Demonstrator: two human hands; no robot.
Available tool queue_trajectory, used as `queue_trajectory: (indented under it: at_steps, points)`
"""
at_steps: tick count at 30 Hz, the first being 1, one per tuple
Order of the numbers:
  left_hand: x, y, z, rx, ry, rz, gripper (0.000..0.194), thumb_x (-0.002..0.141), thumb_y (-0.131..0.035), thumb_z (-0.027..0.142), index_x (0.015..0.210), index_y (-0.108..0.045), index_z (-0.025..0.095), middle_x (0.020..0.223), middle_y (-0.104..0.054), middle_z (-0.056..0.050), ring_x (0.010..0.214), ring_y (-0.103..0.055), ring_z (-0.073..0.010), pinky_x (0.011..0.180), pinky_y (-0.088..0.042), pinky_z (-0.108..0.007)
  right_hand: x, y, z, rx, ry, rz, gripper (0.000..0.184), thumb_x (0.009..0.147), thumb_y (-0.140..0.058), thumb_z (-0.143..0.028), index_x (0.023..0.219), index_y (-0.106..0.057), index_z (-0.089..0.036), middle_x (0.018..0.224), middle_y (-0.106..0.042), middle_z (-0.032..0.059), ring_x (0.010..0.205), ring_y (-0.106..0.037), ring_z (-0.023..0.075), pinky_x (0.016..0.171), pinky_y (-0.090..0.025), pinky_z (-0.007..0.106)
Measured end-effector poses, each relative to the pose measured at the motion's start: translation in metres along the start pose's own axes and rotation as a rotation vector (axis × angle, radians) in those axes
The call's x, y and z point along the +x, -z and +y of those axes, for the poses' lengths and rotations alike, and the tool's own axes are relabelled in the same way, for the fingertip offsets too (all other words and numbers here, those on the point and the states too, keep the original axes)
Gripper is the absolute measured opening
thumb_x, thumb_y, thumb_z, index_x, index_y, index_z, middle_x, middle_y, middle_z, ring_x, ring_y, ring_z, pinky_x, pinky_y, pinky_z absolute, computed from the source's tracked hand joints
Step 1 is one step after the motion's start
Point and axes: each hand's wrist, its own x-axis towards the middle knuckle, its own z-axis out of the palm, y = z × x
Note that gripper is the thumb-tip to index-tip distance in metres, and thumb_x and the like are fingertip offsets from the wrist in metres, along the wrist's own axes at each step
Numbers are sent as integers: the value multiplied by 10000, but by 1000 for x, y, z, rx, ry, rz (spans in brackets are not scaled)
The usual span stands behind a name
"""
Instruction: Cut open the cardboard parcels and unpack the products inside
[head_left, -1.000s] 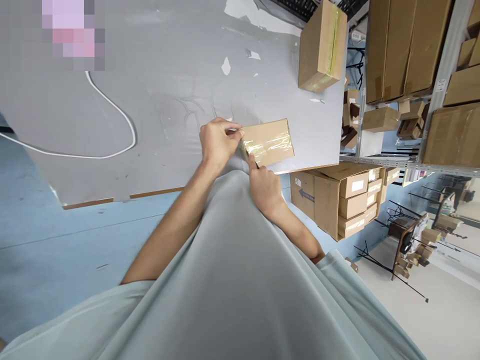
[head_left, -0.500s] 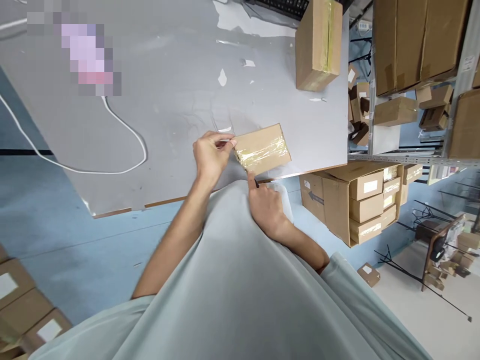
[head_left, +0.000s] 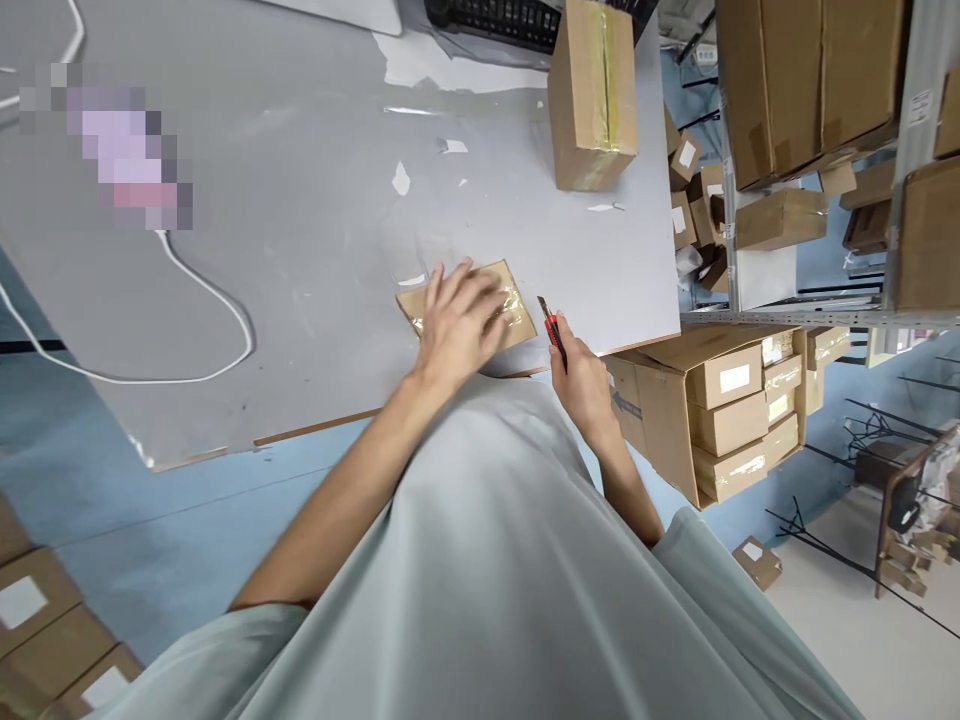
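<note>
A small cardboard box (head_left: 519, 300) with shiny clear tape across its top lies near the front edge of the grey table (head_left: 315, 270). Over it is my left hand (head_left: 459, 325), fingers spread, palm down on the top, hiding much of the tape. My right hand (head_left: 583, 385) is wrapped round a red and black utility knife (head_left: 556, 335). Its blade is out and points up and to the left, a little to the right of the box and apart from it.
A taller taped carton (head_left: 592, 110) stands at the back right beside a black keyboard (head_left: 499, 22). A white cable (head_left: 217, 300) loops over the left side. Right of the table, an open carton (head_left: 671, 420) holds several small boxes, below a loaded shelf (head_left: 810, 318).
My left hand has gone from pinching the box's left corner to lying flat on its top. The right hand has moved right, away from the box, and the knife now shows.
</note>
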Motion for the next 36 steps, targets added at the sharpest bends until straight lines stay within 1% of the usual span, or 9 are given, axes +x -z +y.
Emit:
queue_trajectory:
  at_steps: [2, 5, 9, 13, 18, 22, 28, 32, 36]
  points:
    - [2, -13, 6, 30, -36, -35, 288, 1128, -579, 411, 1310, -776, 307, 1531, -729, -82, 1677, -462, -389, 1420, -223, -728, 5, 0, 5, 5, 48, 1, 634, 1212, -340, -264, 1846, -331, -263, 1309, -795, 135, 1070, -772, 269, 930, -587, 334]
    - [0, -21, 4, 52, -44, -41, 303, 1136, -539, 392, 1303, -770, 293, 1556, -722, -101, 1686, -452, -394, 1418, -199, -757, 14, 0, 2, -26, 90, -19, 629, 1221, -324, -270, 1849, -324, -276, 1297, -779, 134, 1053, -774, 267, 935, -580, 331]
    - [-2, -20, -1, 47, -43, -46, 304, 1126, -545, 391, 1320, -763, 308, 1572, -716, -96, 1703, -431, -391, 1425, -152, -771, 28, -1, -7, -81, 104, -57, 637, 1227, -284, -264, 1862, -273, -313, 1334, -756, 136, 1059, -775, 268, 945, -579, 337]
    - [-2, -22, -5, 20, -50, -40, 316, 1126, -555, 409, 1356, -756, 328, 1586, -707, -92, 1709, -423, -397, 1429, -120, -774, 37, 0, -15, -140, 93, -85, 669, 1226, -262, -248, 1881, -146, -324, 1353, -742, 147, 1089, -777, 270, 971, -582, 348]
    - [-2, -23, -7, -26, -43, -42, 322, 1127, -550, 418, 1357, -759, 330, 1599, -700, -87, 1721, -401, -400, 1429, -118, -768, 32, -3, -29, -223, 31, -97, 722, 1221, -290, -234, 1880, -13, -338, 1354, -716, 156, 1082, -791, 263, 998, -606, 376]
    - [-1, -18, -3, -76, -19, -55, 339, 1091, -602, 444, 1371, -762, 339, 1610, -690, -88, 1739, -352, -433, 1421, -115, -784, 24, -8, -43, -271, -42, -102, 762, 1211, -315, -203, 1877, 35, -327, 1357, -717, 166, 1101, -800, 249, 1000, -622, 350]
    - [2, -10, -2, -168, -50, -120, 553, 915, -808, 563, 1403, -756, 308, 1652, -646, -119, 1745, -271, -533, 1399, -86, -836, 24, -5, -57, -328, -98, -85, 745, 1215, -360, -206, 1883, -58, -337, 1338, -725, 160, 1105, -811, 249, 981, -649, 359]
    - [1, -9, -7, -200, -75, -137, 569, 909, -812, 551, 1413, -756, 293, 1675, -623, -137, 1737, -272, -552, 1390, -88, -847, 25, -1, -67, -345, -117, -44, 723, 1197, -325, -142, 1879, -167, -324, 1328, -742, 151, 1101, -814, 249, 986, -648, 365]
    - [-3, -10, -9, -210, -92, -121, 540, 920, -817, 506, 1424, -751, 325, 1682, -618, -128, 1733, -288, -547, 1372, -42, -877, 15, 1, -75, -376, -157, -74, 732, 1175, -342, -110, 1869, -225, -311, 1306, -759, 154, 1111, -815, 257, 1001, -634, 365]
